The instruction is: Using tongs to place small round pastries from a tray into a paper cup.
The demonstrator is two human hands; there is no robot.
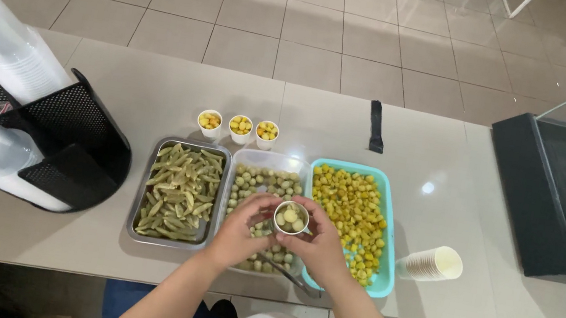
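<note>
Three small cups (240,127) of yellow pieces already stand filled in a row above the trays, at centre frame. A fourth cup (290,218), holding pale green balls, looks filled or nearly so. The left hand (237,230) and right hand (320,247) close around it from either side, just below centre, over the clear tray (249,158) of green balls on the surface (119,76).

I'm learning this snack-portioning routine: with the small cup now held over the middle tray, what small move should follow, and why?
Probably set the cup beside the three filled cups behind the trays. Both the left hand and right hand hold it, and it already contains pale green balls from the middle tray.
</note>
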